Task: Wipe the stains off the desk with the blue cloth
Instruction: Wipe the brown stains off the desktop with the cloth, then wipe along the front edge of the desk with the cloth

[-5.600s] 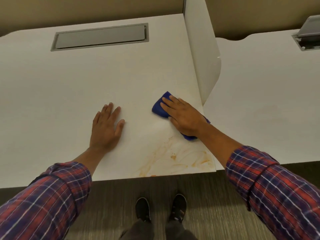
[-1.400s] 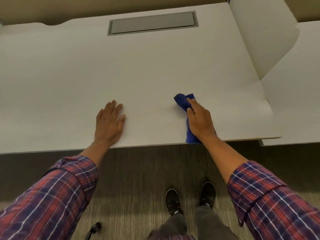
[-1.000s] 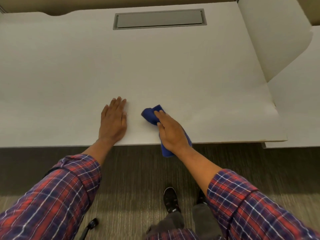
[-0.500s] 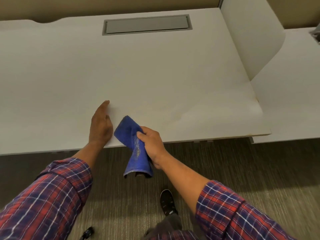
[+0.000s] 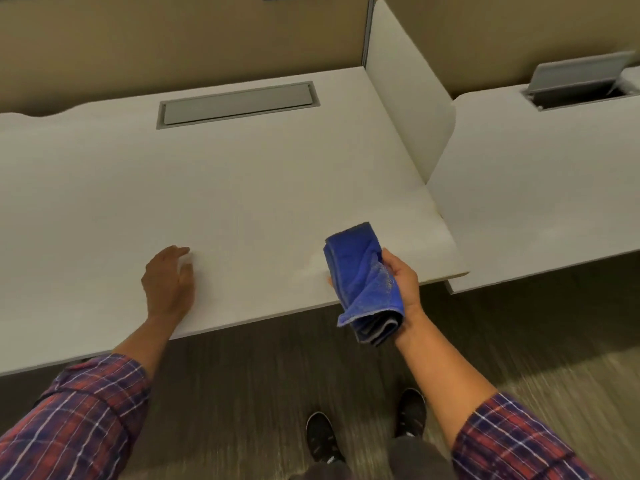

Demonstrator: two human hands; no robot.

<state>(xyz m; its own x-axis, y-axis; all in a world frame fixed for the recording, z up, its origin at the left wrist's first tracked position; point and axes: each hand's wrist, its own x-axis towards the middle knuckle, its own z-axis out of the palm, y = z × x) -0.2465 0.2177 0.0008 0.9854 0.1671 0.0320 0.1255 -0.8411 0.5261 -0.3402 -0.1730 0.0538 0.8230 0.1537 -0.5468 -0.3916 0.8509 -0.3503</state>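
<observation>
2 hands are in view above dark carpet and the person's 2 shoes (image 5: 323, 436). Nearest, the right hand (image 5: 403, 284) is closed around the blue cloth (image 5: 363, 282), thumb over its right edge, the fingers mostly hidden behind the fabric. The cloth is folded into a thick strip whose long axis runs away from the body: its lower, layered end hangs past the front edge of the tabletop (image 5: 242, 202), its upper end reaches over the tabletop's near right part. It looks lifted clear of the surface, though contact under the fold cannot be judged.

Well apart to the left, the left hand (image 5: 168, 282) lies palm down near the front edge, fingers spread loosely and gripping nothing, apparently as a brace.

Beyond both, the tabletop looks pale and uniform; no stain is readable on it, though blur and soft light could hide a faint mark. Wiping seems done or nearly so. If any residue remains, the right hand is the one placed for it: the cloth already sits in that hand, ahead of the palm, so a pass needs only lowering it flat.

Farther back sit a closed grey cable hatch (image 5: 239, 103) and a white divider panel (image 5: 405, 109) along the right side.
</observation>
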